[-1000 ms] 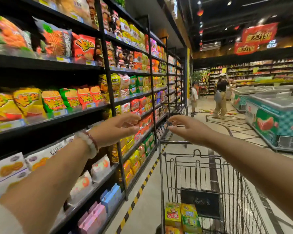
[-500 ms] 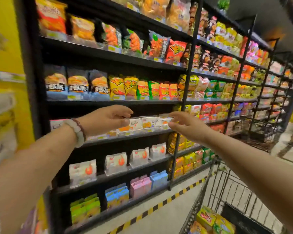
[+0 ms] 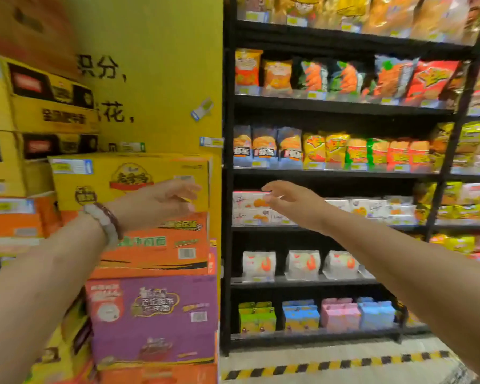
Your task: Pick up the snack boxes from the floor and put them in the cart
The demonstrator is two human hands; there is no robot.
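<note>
Both my arms reach forward at chest height with nothing in either hand. My left hand, with a white bead bracelet on its wrist, hangs with loosely curled fingers in front of a stack of big cartons. My right hand is relaxed and open in front of the black shelf rack. Neither the cart nor any snack box on the floor shows in the head view.
A stack of a yellow carton, an orange carton and a purple carton stands at left against a yellow wall. More cartons are piled further left. A yellow-black hazard stripe runs along the floor under the rack.
My view has swung left: the cart with its snack boxes and the aisle have left the frame, and the carton stack and yellow wall have come in. Both hands stay outstretched and hold nothing.
</note>
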